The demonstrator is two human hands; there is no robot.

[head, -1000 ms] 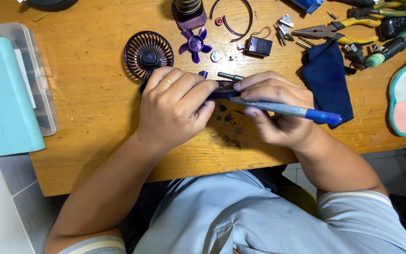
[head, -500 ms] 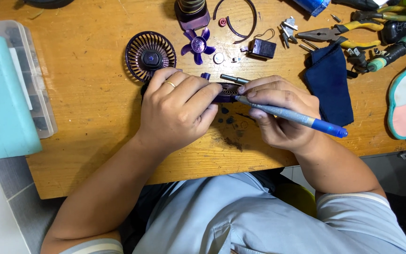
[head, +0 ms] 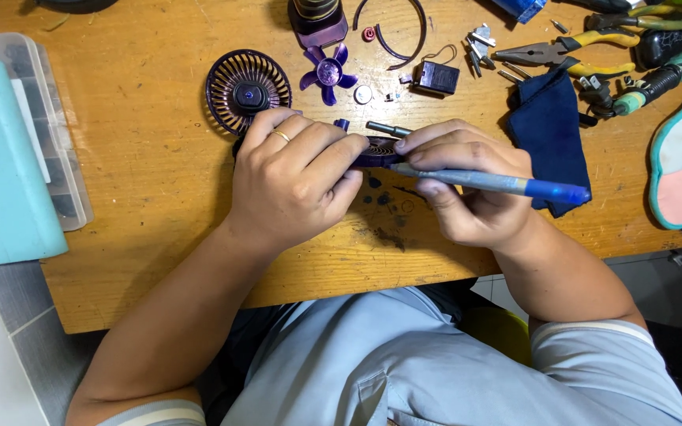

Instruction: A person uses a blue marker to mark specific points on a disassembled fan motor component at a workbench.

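**Purple fan part gripped over a crowded wooden counter**

Purple plastic marks nearly every loose piece on the wooden counter (head: pixel 159 158), where a person in a pale blue shirt works with both hands near the front edge. The left hand (head: pixel 294 181), a ring on one finger, has its fingers (head: pixel 333 154) curled tight around a dark purple fan part (head: pixel 376 150), holding it just above the counter; most of the part is hidden under the hand. The right hand (head: pixel 463 185) touches the same part from the other side, and its fingers are closed on a blue pen-shaped tool (head: pixel 491 183), whose tip lies against the part while its darker blue end points away to the right.

Just behind the left hand lies a round purple fan grille (head: pixel 248 91), and beside it a purple fan blade (head: pixel 327 73). A small dark box with a wire (head: pixel 438 77) sits near a thin curved purple ring (head: pixel 395 39). A folded dark blue cloth (head: pixel 556 130) lies just beside the right hand, with yellow-handled pliers (head: pixel 562 54) behind it. At the far left edge a teal case (head: pixel 1 166) rests on a clear plastic organiser box (head: pixel 61 134).
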